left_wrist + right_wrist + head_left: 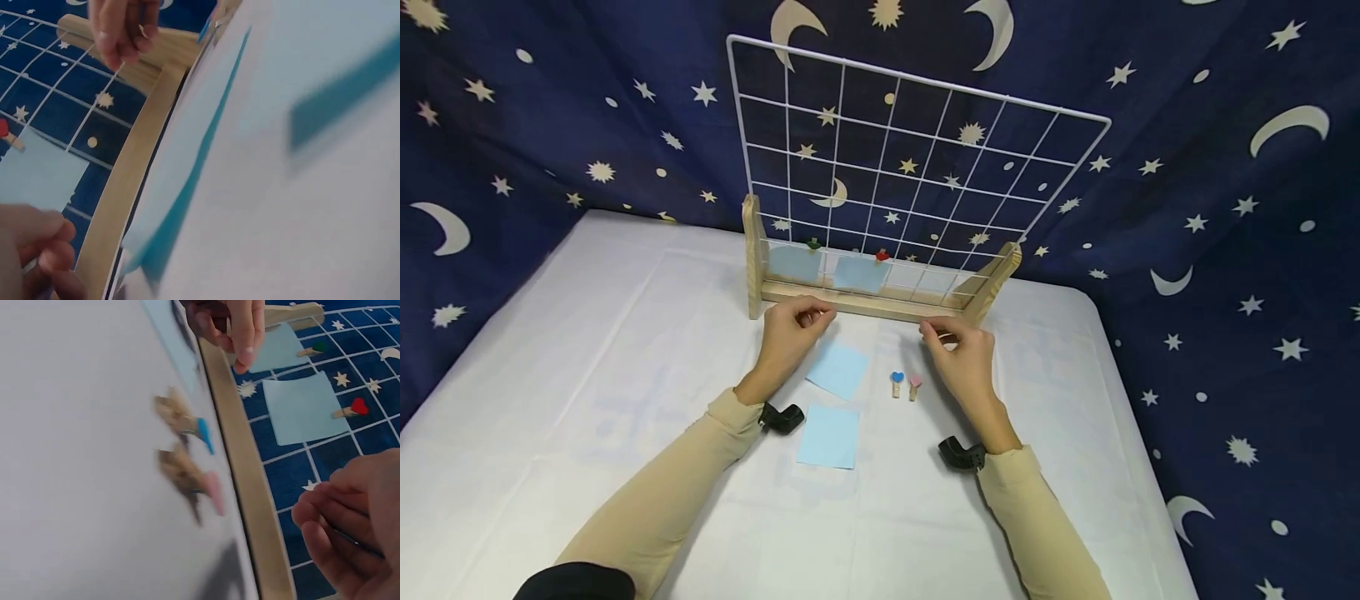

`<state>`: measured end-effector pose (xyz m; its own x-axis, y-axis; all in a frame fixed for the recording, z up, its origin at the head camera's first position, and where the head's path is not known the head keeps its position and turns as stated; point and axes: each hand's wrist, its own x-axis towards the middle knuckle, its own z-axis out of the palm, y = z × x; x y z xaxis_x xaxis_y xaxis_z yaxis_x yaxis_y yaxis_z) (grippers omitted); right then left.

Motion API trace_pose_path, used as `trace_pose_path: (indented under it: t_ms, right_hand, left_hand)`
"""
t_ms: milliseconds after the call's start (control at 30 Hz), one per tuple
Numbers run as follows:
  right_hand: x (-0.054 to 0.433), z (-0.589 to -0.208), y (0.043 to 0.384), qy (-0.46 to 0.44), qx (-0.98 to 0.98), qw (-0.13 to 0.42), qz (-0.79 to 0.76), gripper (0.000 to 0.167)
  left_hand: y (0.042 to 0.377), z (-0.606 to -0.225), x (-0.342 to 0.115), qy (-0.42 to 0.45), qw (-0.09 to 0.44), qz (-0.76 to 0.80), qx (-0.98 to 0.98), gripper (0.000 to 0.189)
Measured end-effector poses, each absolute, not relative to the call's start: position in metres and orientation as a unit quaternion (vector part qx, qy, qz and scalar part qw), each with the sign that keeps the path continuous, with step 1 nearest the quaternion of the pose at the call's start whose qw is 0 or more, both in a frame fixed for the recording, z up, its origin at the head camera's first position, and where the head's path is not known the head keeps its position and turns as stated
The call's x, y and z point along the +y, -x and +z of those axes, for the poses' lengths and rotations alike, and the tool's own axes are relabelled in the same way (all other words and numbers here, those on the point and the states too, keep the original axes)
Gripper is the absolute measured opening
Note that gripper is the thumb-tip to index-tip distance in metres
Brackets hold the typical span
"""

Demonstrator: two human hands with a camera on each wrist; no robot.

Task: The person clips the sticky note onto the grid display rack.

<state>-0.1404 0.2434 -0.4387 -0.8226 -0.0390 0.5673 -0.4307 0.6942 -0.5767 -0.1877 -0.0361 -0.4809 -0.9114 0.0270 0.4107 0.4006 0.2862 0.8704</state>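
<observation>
Left hand [792, 332] up at rack front: fingers loosely curled, thumb tip in close to index finger, no visible grip on anything. Right hand [967, 354] much the same: half-curled, thumb near fingertips, nothing visible in hold. Both raised just short of the wire grid [889, 129], probably to work at the lowest rows. Just past both sets of fingertips: wooden stand [880, 307], seemingly there to prop the grid upright.

Beyond left fingers: hung blue paper [793, 263], green clip [813, 243] at top edge. Beyond the gap between fingertips: second hung paper [859, 274], red heart clip [882, 256] at top edge. Likely clipped high to hang without slipping.

Nearside of left fingers: loose blue paper [839, 370], askew; farther back, nearer loose paper [828, 437]. Nearside of right fingertips: blue heart clip [897, 379], pink heart clip [914, 383], side by side, unattached, presumably for easy pickup.
</observation>
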Motion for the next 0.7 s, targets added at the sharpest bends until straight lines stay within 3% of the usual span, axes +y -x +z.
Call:
trace_pose_path:
  t_ms: [267, 467, 700]
  right_hand:
    - [0.249, -0.453, 0.113, -0.094, -0.896, 0.227, 0.37, 0.01]
    - [0.257, -0.463, 0.096, -0.061, -0.895, 0.195, 0.396, 0.02]
    - [0.269, -0.469, 0.089, -0.082, -0.882, 0.102, 0.452, 0.026]
  left_hand:
    - [0.177, -0.486, -0.035, 0.116, 0.117, -0.579, -0.798, 0.006]
    - [0.175, -0.484, -0.035, 0.127, 0.097, -0.545, -0.823, 0.017]
    - [0.169, -0.481, -0.038, 0.138, 0.069, -0.515, -0.843, 0.027]
